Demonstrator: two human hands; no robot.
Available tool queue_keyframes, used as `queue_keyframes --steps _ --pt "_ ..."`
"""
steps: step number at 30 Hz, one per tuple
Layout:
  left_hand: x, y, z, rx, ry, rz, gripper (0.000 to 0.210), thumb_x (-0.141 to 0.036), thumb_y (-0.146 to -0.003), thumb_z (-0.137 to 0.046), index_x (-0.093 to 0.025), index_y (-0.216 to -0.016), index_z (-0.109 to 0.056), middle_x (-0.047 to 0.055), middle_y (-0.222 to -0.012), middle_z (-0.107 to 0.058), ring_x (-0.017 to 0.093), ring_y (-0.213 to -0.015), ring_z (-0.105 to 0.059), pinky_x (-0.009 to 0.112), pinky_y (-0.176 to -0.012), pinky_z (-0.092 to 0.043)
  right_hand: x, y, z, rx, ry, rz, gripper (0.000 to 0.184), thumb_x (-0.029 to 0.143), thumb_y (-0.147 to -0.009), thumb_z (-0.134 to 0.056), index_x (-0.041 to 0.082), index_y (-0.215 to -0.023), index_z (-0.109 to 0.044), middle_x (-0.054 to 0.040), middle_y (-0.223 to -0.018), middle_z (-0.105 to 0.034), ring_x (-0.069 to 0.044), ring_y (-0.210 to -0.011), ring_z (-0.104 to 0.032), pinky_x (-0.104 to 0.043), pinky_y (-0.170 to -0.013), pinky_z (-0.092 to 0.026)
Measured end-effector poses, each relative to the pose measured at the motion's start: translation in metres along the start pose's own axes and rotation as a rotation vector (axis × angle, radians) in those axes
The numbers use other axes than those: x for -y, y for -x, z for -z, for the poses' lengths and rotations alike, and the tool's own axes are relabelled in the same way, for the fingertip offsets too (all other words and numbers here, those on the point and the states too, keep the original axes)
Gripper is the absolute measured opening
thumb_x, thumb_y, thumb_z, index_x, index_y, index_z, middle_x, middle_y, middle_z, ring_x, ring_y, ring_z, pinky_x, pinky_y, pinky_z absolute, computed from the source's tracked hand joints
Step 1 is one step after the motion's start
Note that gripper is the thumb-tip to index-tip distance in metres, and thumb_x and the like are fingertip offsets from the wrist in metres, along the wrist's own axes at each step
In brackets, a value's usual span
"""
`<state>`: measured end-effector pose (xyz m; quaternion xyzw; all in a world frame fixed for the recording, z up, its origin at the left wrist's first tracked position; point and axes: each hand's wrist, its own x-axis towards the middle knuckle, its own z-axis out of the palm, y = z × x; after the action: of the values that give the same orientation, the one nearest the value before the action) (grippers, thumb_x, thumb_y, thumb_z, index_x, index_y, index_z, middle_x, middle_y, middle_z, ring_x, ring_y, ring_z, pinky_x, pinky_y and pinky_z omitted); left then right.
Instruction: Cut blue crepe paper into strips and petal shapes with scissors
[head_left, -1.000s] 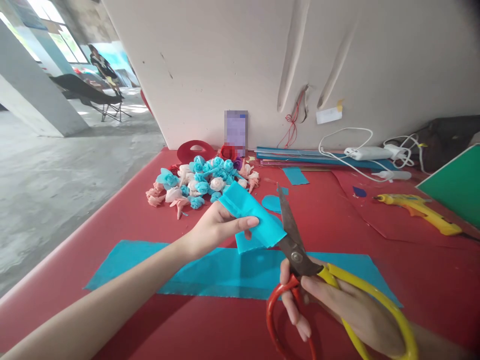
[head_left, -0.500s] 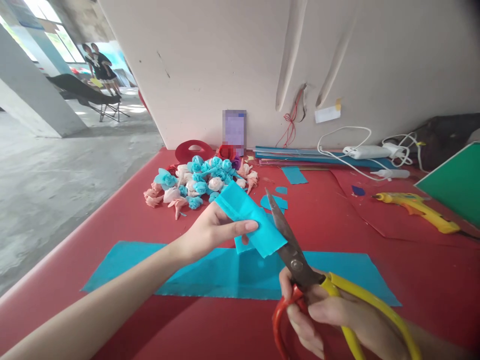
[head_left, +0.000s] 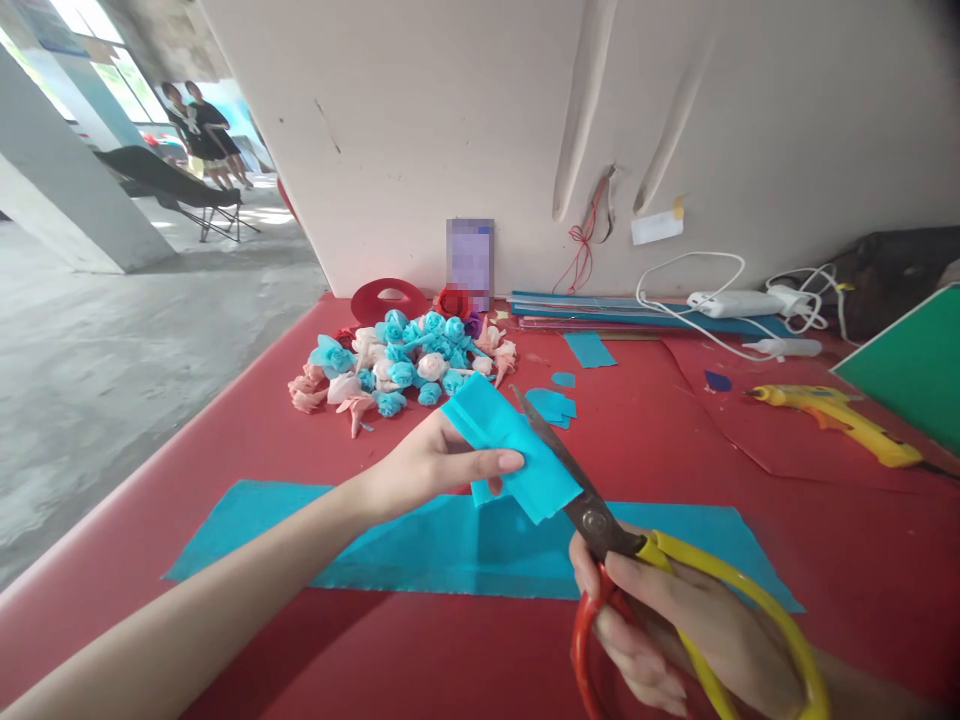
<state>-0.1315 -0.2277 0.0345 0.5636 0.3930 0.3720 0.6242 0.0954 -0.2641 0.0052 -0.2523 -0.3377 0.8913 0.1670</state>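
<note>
My left hand (head_left: pixel 442 465) pinches a folded strip of blue crepe paper (head_left: pixel 517 450), thumb on top, above the table. My right hand (head_left: pixel 660 620) grips scissors (head_left: pixel 596 520) with one red and one yellow handle. Their dark blades lie along the right edge of the folded strip, pointing up and left; part of the blades is hidden by the paper. Underneath, a long flat sheet of blue crepe paper (head_left: pixel 660 540) lies across the red table (head_left: pixel 300 660). Several small blue cut pieces (head_left: pixel 551 405) rest just beyond the blades.
A pile of blue, white and pink paper roses (head_left: pixel 401 372) sits at the back left. To the right lie a yellow glue gun (head_left: pixel 840 415) and a green board (head_left: pixel 915 370). A white power strip (head_left: pixel 731 303) with cords rests on stacked sheets by the wall. Two people (head_left: pixel 202 135) stand far off.
The scissors have closed further along the paper, their blades now nearer together. My right hand has shifted slightly right, and the left hand with the strip has moved a little right and down.
</note>
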Motion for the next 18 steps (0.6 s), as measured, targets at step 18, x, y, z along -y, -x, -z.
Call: queue_keyframes --steps 18 --pt "0.009 -0.01 0.017 -0.053 0.001 -0.118 0.033 -0.042 -0.075 -0.071 -0.012 -0.061 -0.072 0.005 -0.064 -0.071 0.015 -0.064 -0.064 0.025 -0.068 -0.052 -0.008 -0.001 0.008 0.114 -0.04 0.118 0.018 0.036 -0.083 -0.059 0.02 -0.092 -0.056 0.0036 -0.06 -0.052 -0.005 -0.046 -0.045 -0.016 -0.045 -0.039"
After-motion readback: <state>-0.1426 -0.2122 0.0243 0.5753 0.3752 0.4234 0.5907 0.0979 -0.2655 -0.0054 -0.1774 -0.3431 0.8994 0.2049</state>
